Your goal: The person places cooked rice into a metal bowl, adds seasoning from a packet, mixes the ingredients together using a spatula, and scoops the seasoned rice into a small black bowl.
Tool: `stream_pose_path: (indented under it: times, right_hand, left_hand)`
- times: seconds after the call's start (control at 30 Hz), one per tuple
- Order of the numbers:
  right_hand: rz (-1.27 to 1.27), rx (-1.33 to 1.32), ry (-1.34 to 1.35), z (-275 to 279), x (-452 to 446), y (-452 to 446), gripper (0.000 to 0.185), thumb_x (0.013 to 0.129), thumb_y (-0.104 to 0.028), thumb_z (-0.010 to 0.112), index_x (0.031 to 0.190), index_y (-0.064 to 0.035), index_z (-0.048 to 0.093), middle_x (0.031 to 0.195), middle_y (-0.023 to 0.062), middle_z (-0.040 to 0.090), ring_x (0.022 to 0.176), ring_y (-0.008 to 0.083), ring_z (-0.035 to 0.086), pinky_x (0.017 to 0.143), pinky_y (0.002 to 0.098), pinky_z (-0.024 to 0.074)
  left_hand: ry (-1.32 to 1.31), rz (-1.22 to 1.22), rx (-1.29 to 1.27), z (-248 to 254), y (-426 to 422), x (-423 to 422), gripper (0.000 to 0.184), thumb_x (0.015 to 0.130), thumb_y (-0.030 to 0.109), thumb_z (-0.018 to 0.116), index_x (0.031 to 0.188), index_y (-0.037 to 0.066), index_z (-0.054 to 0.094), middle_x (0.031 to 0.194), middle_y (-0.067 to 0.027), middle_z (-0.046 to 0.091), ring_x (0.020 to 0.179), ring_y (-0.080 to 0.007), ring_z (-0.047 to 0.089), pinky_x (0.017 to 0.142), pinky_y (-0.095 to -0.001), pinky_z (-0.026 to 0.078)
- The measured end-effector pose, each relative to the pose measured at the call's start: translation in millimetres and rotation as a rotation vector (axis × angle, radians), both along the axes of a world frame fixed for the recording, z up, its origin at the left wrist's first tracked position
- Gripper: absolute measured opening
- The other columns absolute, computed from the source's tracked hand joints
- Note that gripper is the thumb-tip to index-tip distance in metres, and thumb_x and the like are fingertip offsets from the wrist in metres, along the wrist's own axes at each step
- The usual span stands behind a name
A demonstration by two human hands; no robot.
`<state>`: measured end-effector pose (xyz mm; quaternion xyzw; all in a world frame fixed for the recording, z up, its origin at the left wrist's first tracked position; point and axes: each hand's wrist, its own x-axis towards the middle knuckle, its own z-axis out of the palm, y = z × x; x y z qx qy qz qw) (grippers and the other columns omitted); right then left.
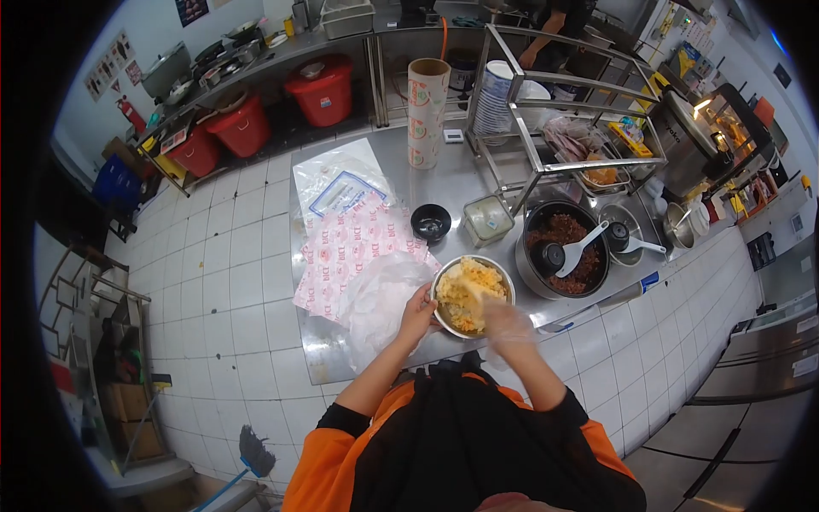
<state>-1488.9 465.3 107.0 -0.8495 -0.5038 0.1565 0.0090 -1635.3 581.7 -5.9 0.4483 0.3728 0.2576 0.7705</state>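
A steel bowl (512,294) of yellow-orange rice-like food (465,317) stands at the near edge of the steel table. My left hand (418,312) is closed on the bowl's left rim. Over the right side of the bowl is my right hand (508,324), in a clear plastic glove and smeared by motion. A pale blurred streak runs from it into the food; I cannot make out whether it is a tool. Left of the bowl lies a crumpled clear plastic bag (375,299) on printed pink-and-white paper (341,247). Behind the bowl are a small black bowl (431,222) and a square lidded container (489,221).
To the right stands a large pot (531,273) of dark reddish-brown food with a white-handled ladle (582,249). A knife (556,328) lies near the table edge. A tall printed paper roll (428,111) and a metal rack (533,158) stand behind. Another person's arm (543,38) shows at the back.
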Motion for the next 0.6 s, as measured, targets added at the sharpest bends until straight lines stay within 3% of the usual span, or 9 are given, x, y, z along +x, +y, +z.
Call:
stream_pose_path:
  times: [0.03,0.13,0.17,0.23,0.33,0.47,0.5,0.6]
  right_hand:
    - [-0.097,-0.141,0.046,-1,-11,15,0.028,0.094,-0.021,0.041,0.108,-0.0086,0.061,0.092,0.0173,0.067,0.084,0.0344,0.066,0.073,0.0456,0.0518]
    - [0.330,0.107,-0.331,-29,7,-5,0.026,0.093,-0.021,0.043,0.103,-0.0075,0.063,0.088,0.0187,0.067,0.081,0.0350,0.066,0.072,0.0445,0.0526]
    - [0.253,-0.224,-0.142,2,18,9,0.029,0.094,-0.021,0.043,0.106,-0.0016,0.060,0.100,0.0204,0.065,0.098,0.0337,0.063,0.082,0.0425,0.0500]
    - [0.176,-0.317,-0.005,71,25,12,0.028,0.092,-0.019,0.044,0.109,-0.0034,0.060,0.104,0.0196,0.065,0.102,0.0337,0.062,0.084,0.0420,0.0496]
    - [0.147,-0.360,0.040,96,42,18,0.028,0.089,-0.019,0.048,0.112,-0.0064,0.060,0.110,0.0190,0.063,0.105,0.0339,0.060,0.087,0.0423,0.0491]
    - [0.212,-0.190,0.022,69,56,28,0.027,0.085,-0.015,0.056,0.109,-0.0065,0.062,0.115,0.0207,0.061,0.105,0.0336,0.061,0.088,0.0429,0.0494]
    - [0.099,-0.360,0.003,73,49,42,0.030,0.080,-0.010,0.059,0.109,-0.0043,0.062,0.115,0.0188,0.062,0.107,0.0319,0.061,0.089,0.0415,0.0497]
    - [0.266,-0.525,0.006,30,48,63,0.030,0.083,-0.019,0.057,0.112,-0.0135,0.062,0.110,0.0181,0.064,0.104,0.0352,0.061,0.085,0.0413,0.0506]
  left_hand:
    - [0.002,0.004,0.003,-3,-2,-2,0.046,0.091,0.001,0.047,0.136,0.008,0.040,0.095,-0.0008,0.041,0.082,-0.0140,0.059,0.058,-0.0275,0.060]
    - [-0.060,0.033,-0.051,3,-2,-4,0.044,0.091,0.002,0.049,0.135,0.006,0.043,0.091,-0.0001,0.044,0.078,-0.0110,0.057,0.058,-0.0245,0.055]
    - [-0.080,0.065,0.036,-21,2,-3,0.039,0.092,0.005,0.052,0.130,0.004,0.049,0.085,0.0013,0.048,0.074,-0.0072,0.053,0.059,-0.0204,0.047]
    - [0.000,0.043,0.117,-25,11,-3,0.034,0.092,0.006,0.053,0.126,0.004,0.054,0.082,0.0021,0.049,0.073,-0.0063,0.051,0.062,-0.0194,0.043]
    - [-0.001,0.021,0.087,-20,17,0,0.029,0.091,0.007,0.054,0.120,0.003,0.058,0.082,0.0020,0.051,0.076,-0.0073,0.050,0.069,-0.0208,0.042]
    - [0.038,-0.051,0.109,-18,26,4,0.030,0.092,0.008,0.054,0.121,0.002,0.056,0.085,0.0019,0.052,0.081,-0.0079,0.053,0.071,-0.0217,0.045]
    - [0.070,-0.063,0.136,-21,26,4,0.031,0.092,0.009,0.054,0.122,0.002,0.055,0.086,0.0020,0.053,0.083,-0.0079,0.054,0.071,-0.0218,0.046]
    - [0.047,-0.093,0.189,-23,32,5,0.030,0.092,0.007,0.052,0.121,0.001,0.056,0.089,0.0010,0.055,0.084,-0.0087,0.055,0.073,-0.0220,0.045]
